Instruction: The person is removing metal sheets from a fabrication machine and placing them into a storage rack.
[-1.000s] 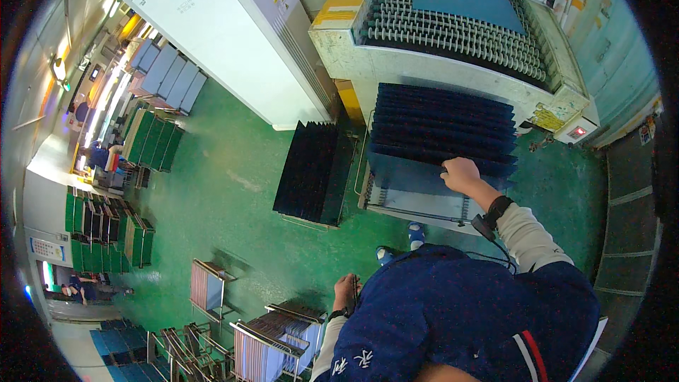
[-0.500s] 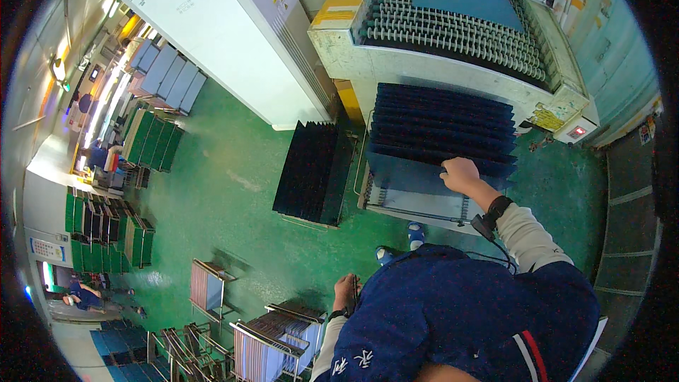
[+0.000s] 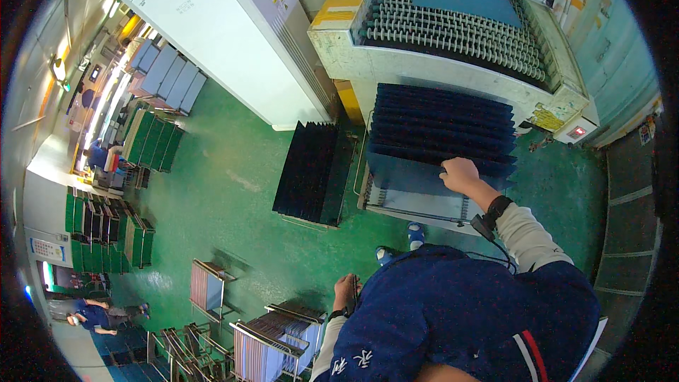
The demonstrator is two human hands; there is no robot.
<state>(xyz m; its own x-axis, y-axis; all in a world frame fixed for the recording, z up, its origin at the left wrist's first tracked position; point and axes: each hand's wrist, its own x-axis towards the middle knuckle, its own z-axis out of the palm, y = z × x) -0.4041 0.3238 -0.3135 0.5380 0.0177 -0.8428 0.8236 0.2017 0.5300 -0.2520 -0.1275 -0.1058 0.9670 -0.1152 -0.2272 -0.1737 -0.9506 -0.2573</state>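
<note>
My right hand [image 3: 461,175] is closed on the top edge of the nearest dark blue panel [image 3: 407,172]. That panel stands in a rack [image 3: 417,206] with a pale base and coil-like slots along its sides. Behind it, several more dark panels [image 3: 442,117] stand upright in a row. My left hand [image 3: 345,291] hangs low beside my body, fingers curled around something dark and thin that I cannot make out. Beyond the rack is a roller conveyor [image 3: 453,39], with a flat blue panel [image 3: 463,0] lying on its rollers.
Left of my rack stands another rack of dark panels [image 3: 305,170]. A tall white cabinet [image 3: 212,28] rises behind it. Wire racks with pale boards [image 3: 265,350] stand at lower left on the green floor [image 3: 240,233]. A person [image 3: 95,315] is at the far left.
The blue panel on the rollers has shifted slightly away from me. At far left, the person has moved a little. Both my hands stay in place.
</note>
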